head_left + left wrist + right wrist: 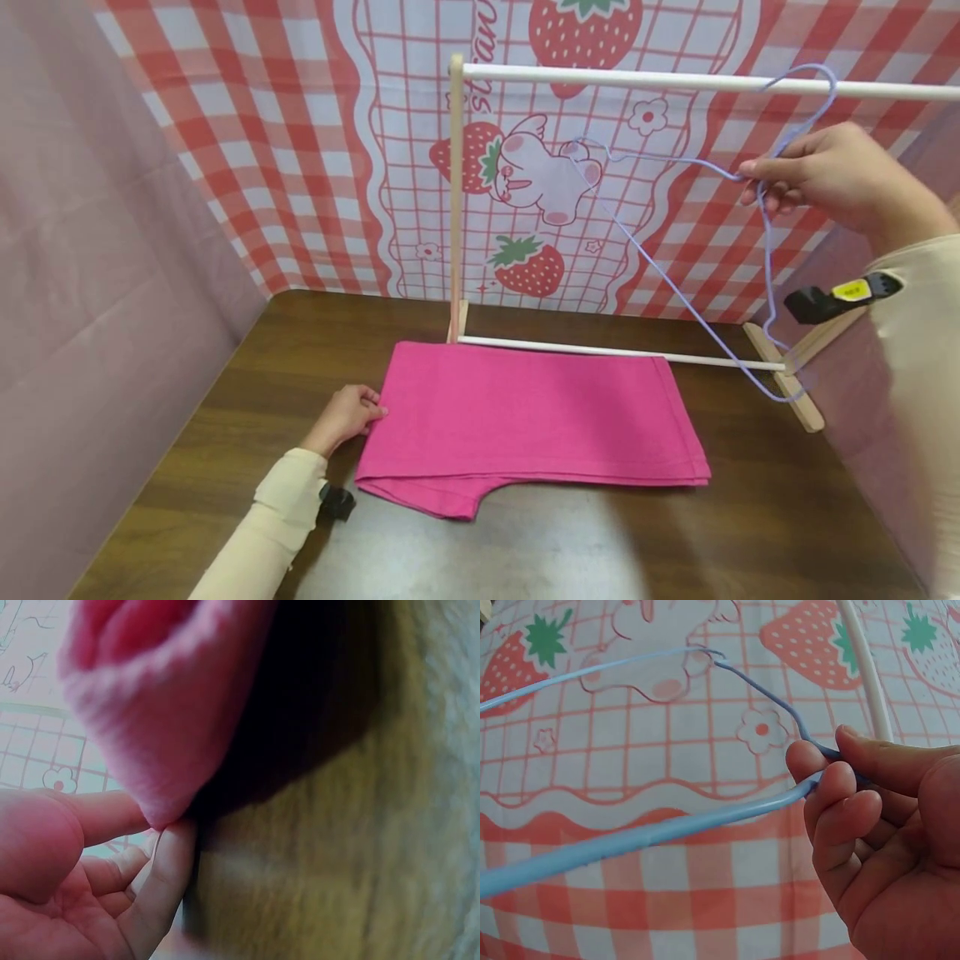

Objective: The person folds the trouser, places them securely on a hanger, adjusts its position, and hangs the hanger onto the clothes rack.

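Pink shorts (532,417), folded in half, lie flat on the wooden table with their hem to the right. At their left edge is my left hand (345,418); in the left wrist view its thumb and a finger pinch a corner of the cloth (161,742). My right hand (847,179) is raised near the rack's top rail, gripping a light blue wire hanger (630,841) just below its hook, between thumb and curled fingers. The hanger is tilted, its long lower side slanting down to the right. In the head view the hook appears across the rail; contact is unclear.
A rack with a white top rail (600,78), a wooden post (456,200) and a white lower bar (570,347) stands at the table's back. Behind it hangs a checked strawberry-print cloth (300,167). Pinkish fabric (112,275) walls the left side.
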A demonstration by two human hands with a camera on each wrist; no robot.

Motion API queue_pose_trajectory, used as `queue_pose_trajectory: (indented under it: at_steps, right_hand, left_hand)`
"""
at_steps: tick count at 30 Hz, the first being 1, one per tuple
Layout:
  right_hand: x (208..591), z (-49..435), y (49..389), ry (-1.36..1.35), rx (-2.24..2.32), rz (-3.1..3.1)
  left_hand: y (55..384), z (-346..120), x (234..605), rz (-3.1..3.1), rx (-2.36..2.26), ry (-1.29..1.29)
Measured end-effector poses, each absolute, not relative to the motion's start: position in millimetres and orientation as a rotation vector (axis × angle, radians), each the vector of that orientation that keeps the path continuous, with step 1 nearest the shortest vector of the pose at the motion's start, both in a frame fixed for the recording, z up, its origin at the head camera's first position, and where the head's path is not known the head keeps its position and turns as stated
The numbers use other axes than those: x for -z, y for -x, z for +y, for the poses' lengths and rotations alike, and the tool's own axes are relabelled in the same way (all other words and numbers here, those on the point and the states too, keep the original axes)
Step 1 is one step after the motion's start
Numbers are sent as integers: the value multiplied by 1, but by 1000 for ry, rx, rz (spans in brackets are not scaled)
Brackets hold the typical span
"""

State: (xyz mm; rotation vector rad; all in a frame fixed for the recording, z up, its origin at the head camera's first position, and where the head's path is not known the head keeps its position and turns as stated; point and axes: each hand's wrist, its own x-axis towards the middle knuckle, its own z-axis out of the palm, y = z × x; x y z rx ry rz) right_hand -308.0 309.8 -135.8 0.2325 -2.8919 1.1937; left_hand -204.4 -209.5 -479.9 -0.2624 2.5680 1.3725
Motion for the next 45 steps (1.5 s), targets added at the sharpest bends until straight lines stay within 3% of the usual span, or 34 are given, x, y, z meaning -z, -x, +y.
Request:
queue_pose_trajectory:
  at_steps: [17, 33, 45]
  right_hand:
    - [217, 273, 287, -270, -1137, -2933]
    - [275, 257, 278, -172, -1667, -2733]
    - [316, 228, 273, -131, -1724, -2735]
  left_hand:
    - [205, -209, 482, 2582, -1349, 247]
    - [208, -210, 481, 2584, -1349, 239]
    - [207, -211, 483, 2573, -1355, 260]
